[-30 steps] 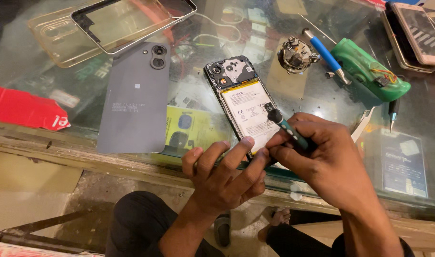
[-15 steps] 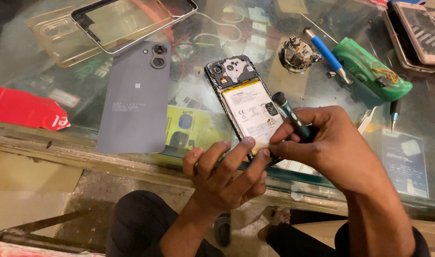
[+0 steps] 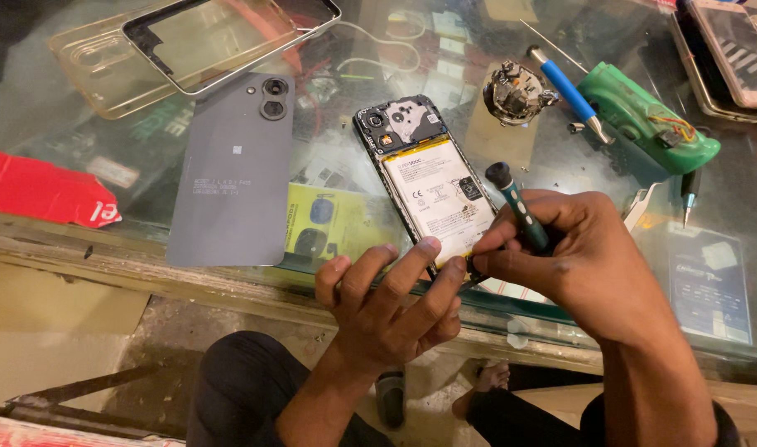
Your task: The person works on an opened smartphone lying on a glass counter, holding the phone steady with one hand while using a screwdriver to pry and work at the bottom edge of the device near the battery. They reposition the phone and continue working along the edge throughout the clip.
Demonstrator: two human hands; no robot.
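Now my right hand [image 3: 585, 265] has swung the small teal screwdriver [image 3: 519, 207] up from the slanted lie it had a second ago, so its black cap points toward the top of the opened phone [image 3: 432, 190] and its tip, hidden behind my fingertips, sits at the phone's lower edge. My grip on it is narrow, thumb and fingers pinched around the shaft. My left hand [image 3: 386, 306] has hardly moved: fingers spread, their tips pressing the phone's bottom end against the glass surface [image 3: 105, 157], closed on nothing. The phone lies face down near the front edge of that surface, back off, pale battery and black camera board showing. To my mind the steeper angle means the tip is now seated square on a screw at the bottom, though I cannot see the screw itself. Just to the left lies the grey back cover [image 3: 229, 165], apart from the phone. Farther off rest a clear case [image 3: 97, 66], a blue-handled driver [image 3: 564, 87] and a green tool [image 3: 643, 116].
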